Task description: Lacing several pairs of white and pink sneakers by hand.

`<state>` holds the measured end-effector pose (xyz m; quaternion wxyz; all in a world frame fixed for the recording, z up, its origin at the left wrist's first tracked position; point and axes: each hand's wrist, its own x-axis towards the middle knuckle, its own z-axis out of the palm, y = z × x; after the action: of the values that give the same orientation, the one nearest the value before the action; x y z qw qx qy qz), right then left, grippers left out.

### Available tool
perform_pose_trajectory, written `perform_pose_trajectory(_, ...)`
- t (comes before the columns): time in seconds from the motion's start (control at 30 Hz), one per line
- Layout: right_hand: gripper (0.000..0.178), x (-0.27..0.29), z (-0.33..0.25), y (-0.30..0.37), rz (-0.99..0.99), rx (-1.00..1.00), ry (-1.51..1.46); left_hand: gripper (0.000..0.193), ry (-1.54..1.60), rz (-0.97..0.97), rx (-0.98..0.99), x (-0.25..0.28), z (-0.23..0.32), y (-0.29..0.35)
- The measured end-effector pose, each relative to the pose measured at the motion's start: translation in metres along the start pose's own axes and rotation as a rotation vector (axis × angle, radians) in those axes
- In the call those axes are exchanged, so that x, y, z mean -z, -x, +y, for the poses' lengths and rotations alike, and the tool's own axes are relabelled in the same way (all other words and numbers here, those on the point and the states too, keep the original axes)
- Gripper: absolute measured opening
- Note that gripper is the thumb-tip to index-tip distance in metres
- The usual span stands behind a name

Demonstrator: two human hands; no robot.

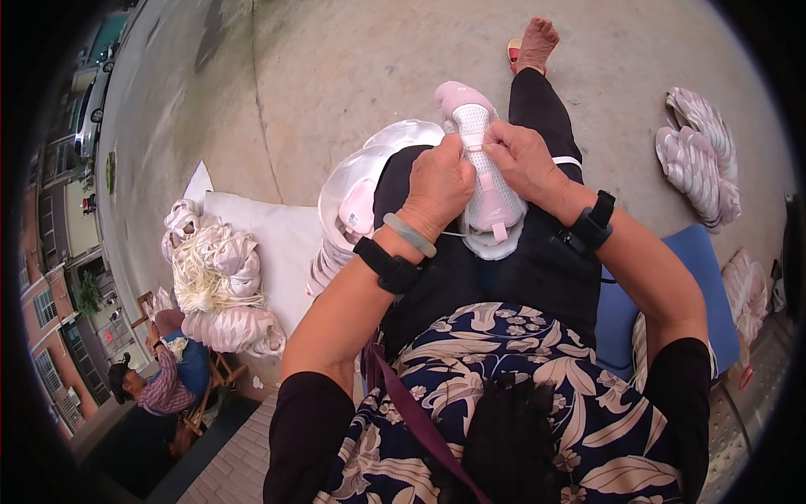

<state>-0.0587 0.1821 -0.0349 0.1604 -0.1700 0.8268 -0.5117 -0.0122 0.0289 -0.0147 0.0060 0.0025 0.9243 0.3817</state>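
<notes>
A pink and white shoe upper (489, 206) lies lengthwise over my lap, its pink toe pointing away from me and its tongue with a pull tab toward me. My left hand (441, 181) is closed in a pinch at the left edge of the lacing opening. Opposite it, my right hand (525, 164) pinches at the right edge. A white shoelace (567, 160) runs out by my right hand over my leg, and a thin white strand also trails under my left wrist. The fingertips partly hide the lace between them.
On the left, a bundle of cream laces (210, 265) lies with striped shoe uppers (235, 330) on a white sheet (281, 227). More uppers (698, 160) rest on the concrete at right, beyond a blue seat (693, 294). A person (172, 386) sits at the lower left.
</notes>
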Motion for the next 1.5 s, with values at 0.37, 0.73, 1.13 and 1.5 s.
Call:
perform_pose_trajectory(0.37,0.017,0.001,-0.003,-0.008,-0.053,0.009,0.078,0.006,0.017,0.024,0.004,0.002,-0.002,0.001)
perform_pose_trajectory(0.73,0.018,0.008,0.003,-0.018,-0.203,-0.016,-0.142,0.012,0.095,0.158,-0.293,0.002,-0.012,-0.002)
perform_pose_trajectory(1.13,0.014,0.037,-0.009,-0.011,-0.353,-0.104,-0.080,0.011,0.431,-0.025,0.194,0.031,-0.028,0.001)
perform_pose_trajectory(1.5,0.030,0.031,0.012,0.007,-0.075,0.283,0.318,0.010,-0.143,0.097,0.375,0.143,-0.103,0.060)
